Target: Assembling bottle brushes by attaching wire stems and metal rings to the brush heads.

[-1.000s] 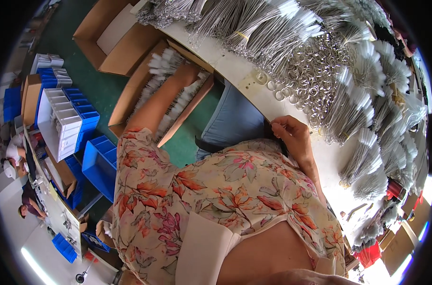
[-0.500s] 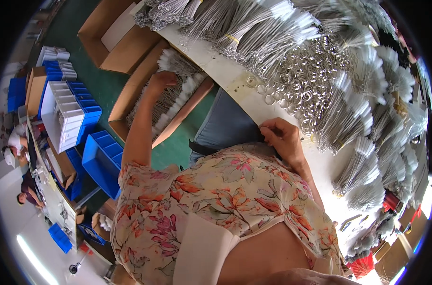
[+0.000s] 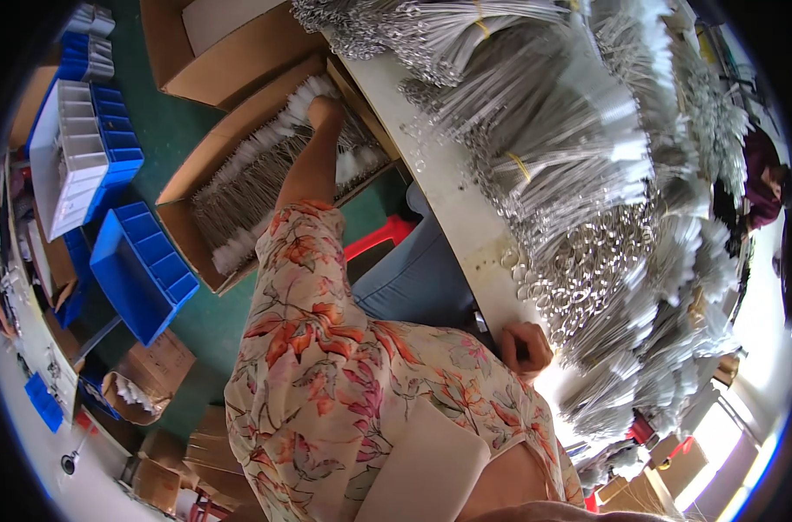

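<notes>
My left hand (image 3: 325,113) reaches down into an open cardboard box (image 3: 177,228) packed with thin wire brushes (image 3: 252,187) that have white bristle ends. It touches the bristles near the box's far side, and its fingertips are hidden, so I cannot tell whether it grips any. By the table's near edge, my right hand (image 3: 526,350) is curled into a loose fist, with nothing visible in it. Close to that hand lies a heap of metal split rings (image 3: 587,278). Beyond it are piled bundles of wire brushes (image 3: 535,113), some tied with yellow bands.
A second cardboard box (image 3: 231,61) stands behind the brush box. Blue bins (image 3: 139,270) and a white bin (image 3: 78,165) are stacked at the left. A red stool (image 3: 383,235) shows beside my leg. The white table (image 3: 453,209) runs along my right.
My body has leaned left toward the box. My left hand has shifted from mid-box to its far side. My right hand has stayed near the table edge, its fingers curling more tightly.
</notes>
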The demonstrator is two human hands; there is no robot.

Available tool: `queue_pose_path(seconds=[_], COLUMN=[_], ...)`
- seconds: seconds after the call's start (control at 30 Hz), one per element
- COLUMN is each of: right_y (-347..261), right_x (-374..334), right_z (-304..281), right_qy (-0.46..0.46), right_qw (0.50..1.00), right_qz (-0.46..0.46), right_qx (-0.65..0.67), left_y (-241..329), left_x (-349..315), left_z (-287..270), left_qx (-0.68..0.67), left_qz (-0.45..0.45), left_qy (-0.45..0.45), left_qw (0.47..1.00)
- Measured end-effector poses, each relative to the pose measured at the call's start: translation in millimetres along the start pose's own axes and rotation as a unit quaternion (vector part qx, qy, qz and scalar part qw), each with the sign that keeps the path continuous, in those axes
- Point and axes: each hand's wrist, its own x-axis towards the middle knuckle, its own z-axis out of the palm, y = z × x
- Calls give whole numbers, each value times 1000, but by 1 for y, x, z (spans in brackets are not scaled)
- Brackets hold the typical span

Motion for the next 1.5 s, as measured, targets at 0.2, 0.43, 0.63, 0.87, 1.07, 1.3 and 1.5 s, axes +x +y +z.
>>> queue_pose_path(seconds=[0.2,0.43,0.63,0.87,1.07,1.3,1.5], right_y=[-3,-5,2,-5,-9,-7,-2], right_x=[5,11,9,10,9,10,6], right_z=[5,6,8,7,8,10,6], right_qy=[7,9,31,18,16,20,14], right_qw=[999,999,998,998,998,998,999], right_qz=[19,11,-15,17,35,39,34], right_qx=[-28,-36,-47,-49,-42,-34,-39], left_y=[1,-13,-45,-49,-59,-35,-40], left_x=[-15,4,8,4,12,-26,-51], left_z=[-16,11,11,3,7,-24,-48], left_qx=[-19,-41,-291,-468,-521,-547,-574], left_qz=[-36,-27,106,73,99,81,58], left_qy=[-6,30,-118,-209,-226,-189,-85], left_qw=[999,998,943,855,817,811,813])
